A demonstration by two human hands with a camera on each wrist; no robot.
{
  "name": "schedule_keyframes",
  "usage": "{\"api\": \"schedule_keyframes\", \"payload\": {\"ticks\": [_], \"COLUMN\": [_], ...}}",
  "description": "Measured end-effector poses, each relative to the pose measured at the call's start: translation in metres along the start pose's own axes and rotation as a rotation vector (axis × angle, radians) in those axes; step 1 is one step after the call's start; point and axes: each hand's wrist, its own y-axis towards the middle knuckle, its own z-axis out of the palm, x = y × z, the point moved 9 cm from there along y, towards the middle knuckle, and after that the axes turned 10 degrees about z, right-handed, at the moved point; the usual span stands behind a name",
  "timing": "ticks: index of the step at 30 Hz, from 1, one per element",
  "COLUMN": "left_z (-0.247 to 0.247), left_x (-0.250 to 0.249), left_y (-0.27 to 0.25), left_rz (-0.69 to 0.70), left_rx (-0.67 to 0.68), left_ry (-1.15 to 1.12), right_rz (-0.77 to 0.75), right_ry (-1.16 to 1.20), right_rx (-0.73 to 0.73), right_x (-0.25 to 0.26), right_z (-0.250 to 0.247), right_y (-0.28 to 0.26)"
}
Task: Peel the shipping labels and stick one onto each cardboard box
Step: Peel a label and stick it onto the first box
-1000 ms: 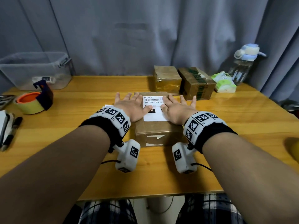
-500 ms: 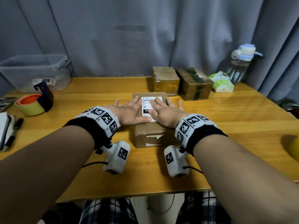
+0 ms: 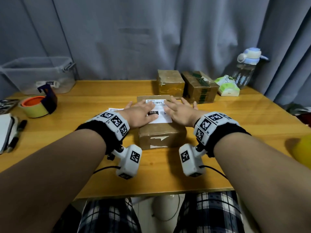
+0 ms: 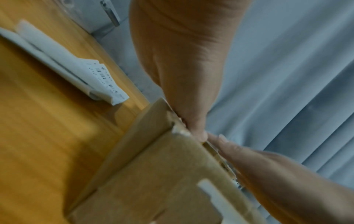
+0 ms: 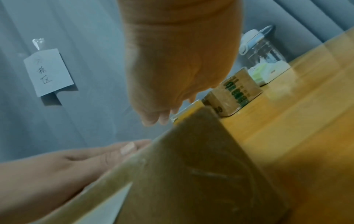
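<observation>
A brown cardboard box (image 3: 161, 137) (image 4: 162, 174) (image 5: 201, 174) sits mid-table with a white shipping label (image 3: 159, 115) flat on its top. My left hand (image 3: 141, 113) (image 4: 184, 75) lies flat on the label's left part, fingers straight. My right hand (image 3: 180, 110) (image 5: 172, 68) lies flat on the label's right part, fingers spread. Two more taped cardboard boxes (image 3: 170, 82) (image 3: 199, 89) stand behind, neither showing a white label. A stack of loose labels (image 3: 116, 109) (image 4: 80, 71) lies on the table left of the near box.
A tape dispenser (image 3: 39, 104) and a clear plastic bin (image 3: 38, 73) stand at the left. Pens and a notebook (image 3: 10, 132) lie at the left edge. A tissue pack (image 3: 228, 85) and water bottle (image 3: 245, 68) stand at the back right. A yellow object (image 3: 303, 150) sits at the right edge.
Both hands have slid over the label: together toward its middle half a second ago, now apart again and further up it. The box has not moved.
</observation>
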Motion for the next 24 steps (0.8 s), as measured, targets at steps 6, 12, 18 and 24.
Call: {"api": "schedule_keyframes", "payload": {"ticks": [6,12,18,24], "left_z": [-0.003,-0.004,0.003,-0.002], "left_x": [0.012,0.018,0.029,0.035], "left_y": [0.009,0.020,0.009,-0.006], "left_rz": [-0.034,-0.063,-0.064,-0.063], "left_rx": [0.151,0.283,0.302,0.228], "left_ry": [0.131,0.181,0.111,0.055], "right_rz": [-0.052,-0.084,-0.044,-0.048], "right_ry": [-0.189,-0.286,-0.199,-0.054], "right_rx": [0.168,0.300,0.350,0.300], "right_x": [0.009,0.015,0.001,-0.010], "right_z": [0.011,0.000,0.005,0.006], "right_y": [0.016,0.027,0.033,0.029]}}
